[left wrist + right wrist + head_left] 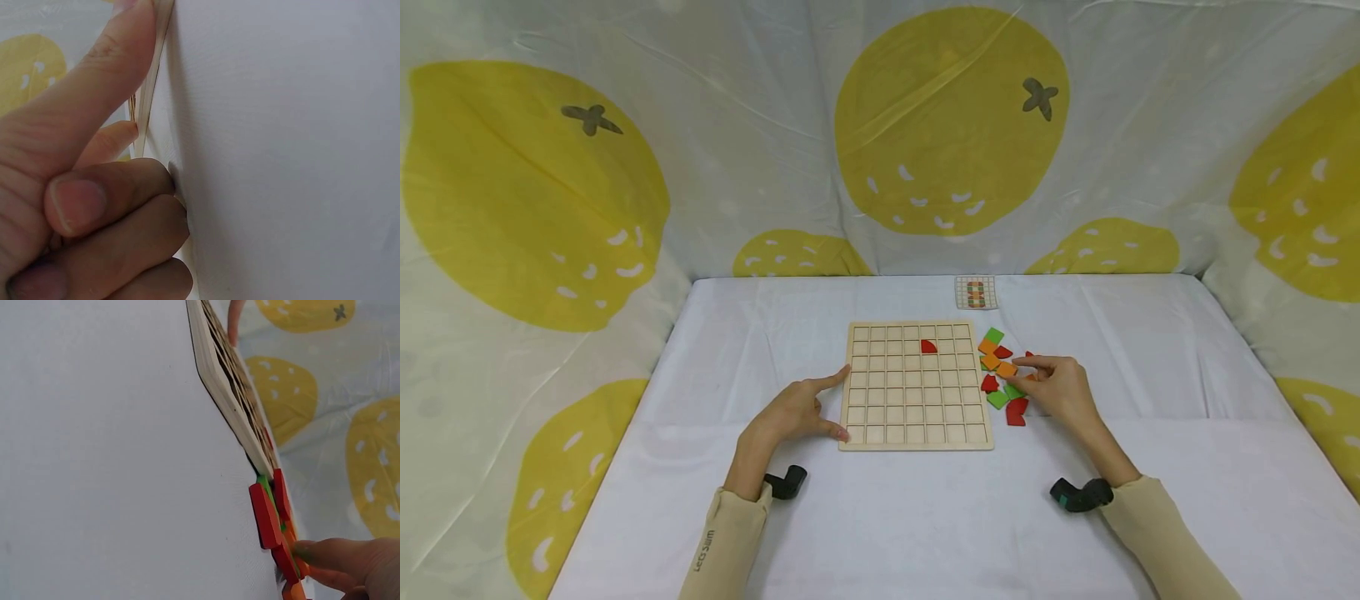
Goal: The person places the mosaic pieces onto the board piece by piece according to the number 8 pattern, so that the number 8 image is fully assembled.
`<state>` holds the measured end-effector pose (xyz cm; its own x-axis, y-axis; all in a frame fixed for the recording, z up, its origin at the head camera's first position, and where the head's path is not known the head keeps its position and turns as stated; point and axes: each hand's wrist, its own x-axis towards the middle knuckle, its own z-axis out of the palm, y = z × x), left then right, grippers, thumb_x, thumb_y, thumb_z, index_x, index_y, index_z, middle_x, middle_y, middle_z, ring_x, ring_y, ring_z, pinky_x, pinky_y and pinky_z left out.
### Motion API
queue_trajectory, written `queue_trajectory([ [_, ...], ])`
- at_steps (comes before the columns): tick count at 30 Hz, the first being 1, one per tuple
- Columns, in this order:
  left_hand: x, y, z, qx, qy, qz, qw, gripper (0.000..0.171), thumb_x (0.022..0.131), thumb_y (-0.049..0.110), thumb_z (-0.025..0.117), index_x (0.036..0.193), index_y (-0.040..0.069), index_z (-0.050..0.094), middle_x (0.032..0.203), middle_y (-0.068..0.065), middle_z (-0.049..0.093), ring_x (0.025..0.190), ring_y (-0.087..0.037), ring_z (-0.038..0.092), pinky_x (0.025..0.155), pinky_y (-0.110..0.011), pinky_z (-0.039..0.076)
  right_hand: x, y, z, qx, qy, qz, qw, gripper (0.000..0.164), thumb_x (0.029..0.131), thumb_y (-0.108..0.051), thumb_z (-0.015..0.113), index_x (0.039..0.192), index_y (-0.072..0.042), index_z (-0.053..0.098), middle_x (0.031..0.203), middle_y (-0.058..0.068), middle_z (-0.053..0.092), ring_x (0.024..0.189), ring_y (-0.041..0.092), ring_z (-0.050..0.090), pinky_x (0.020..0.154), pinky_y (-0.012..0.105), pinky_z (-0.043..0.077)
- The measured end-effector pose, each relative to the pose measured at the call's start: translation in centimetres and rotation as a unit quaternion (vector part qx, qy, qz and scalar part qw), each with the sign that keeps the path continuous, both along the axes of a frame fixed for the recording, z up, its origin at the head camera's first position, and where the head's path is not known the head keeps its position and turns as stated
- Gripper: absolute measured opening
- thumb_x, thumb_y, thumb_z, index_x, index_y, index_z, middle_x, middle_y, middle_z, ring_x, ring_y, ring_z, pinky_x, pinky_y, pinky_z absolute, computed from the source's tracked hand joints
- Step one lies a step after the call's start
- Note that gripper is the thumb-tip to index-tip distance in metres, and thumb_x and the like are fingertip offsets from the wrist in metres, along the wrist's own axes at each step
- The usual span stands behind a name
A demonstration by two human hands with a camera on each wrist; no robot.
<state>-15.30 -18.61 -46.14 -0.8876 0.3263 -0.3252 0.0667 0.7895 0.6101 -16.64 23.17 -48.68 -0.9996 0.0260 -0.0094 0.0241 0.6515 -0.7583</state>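
Observation:
A wooden grid board point(917, 445) lies flat on the cloth, with one red quarter-round piece point(928, 347) in a cell of its upper part. At the board's left edge is my left hand point(790, 410); the extended index finger touches the side and the thumb rests at the near corner. In the left wrist view its other fingers point(125, 237) are curled against the cloth. On the right, my right hand point(1063, 390) pinches an orange tile point(1006, 369) between thumb and index finger, over a loose pile of tiles. The right wrist view shows the thumb point(331, 553) against the pile.
Beside the board's right edge, green tiles point(997, 400), red pieces point(1017, 412) and more orange tiles lie partly overlapping. A small pattern card point(976, 292) lies behind the board. Lemon-print cloth point(951, 125) walls in the table at the back and sides.

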Motion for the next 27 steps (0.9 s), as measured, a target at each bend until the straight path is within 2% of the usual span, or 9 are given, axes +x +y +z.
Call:
queue_trajectory([
  [15,-0.03,-0.03,-0.04,0.002,0.001,-0.003,1.0,0.113,0.068,0.037,0.095,0.162,0.03,0.033,0.057,0.007,0.027,0.054,-0.01,0.026,0.056,-0.024,0.028,-0.43,0.48,-0.41,0.004,0.014,-0.001,1.0,0.033,0.086,-0.022,0.085,0.111,-0.002,0.08,0.058,-0.002,0.037,0.054,0.013,0.037,0.049,0.025,0.024],
  [20,-0.02,-0.08,0.04,0.005,0.0,-0.005,1.0,0.114,0.068,0.037,0.095,0.162,0.029,0.033,0.057,0.007,0.027,0.053,-0.009,0.025,0.056,-0.024,0.029,-0.43,0.39,-0.47,0.006,0.019,-0.009,1.0,0.03,0.091,-0.021,0.081,0.114,0.0,0.079,0.058,-0.002,0.037,0.055,0.013,0.037,0.05,0.026,0.025],
  [27,-0.1,-0.16,-0.05,0.005,-0.002,-0.008,1.0,0.114,0.068,0.038,0.095,0.162,0.029,0.032,0.056,0.008,0.027,0.053,-0.009,0.025,0.057,-0.023,0.029,-0.62,-0.29,-0.34,-0.028,0.024,0.003,0.999,0.031,0.095,-0.017,0.077,0.119,0.003,0.075,0.059,-0.002,0.035,0.051,0.013,0.034,0.048,0.026,0.026],
])
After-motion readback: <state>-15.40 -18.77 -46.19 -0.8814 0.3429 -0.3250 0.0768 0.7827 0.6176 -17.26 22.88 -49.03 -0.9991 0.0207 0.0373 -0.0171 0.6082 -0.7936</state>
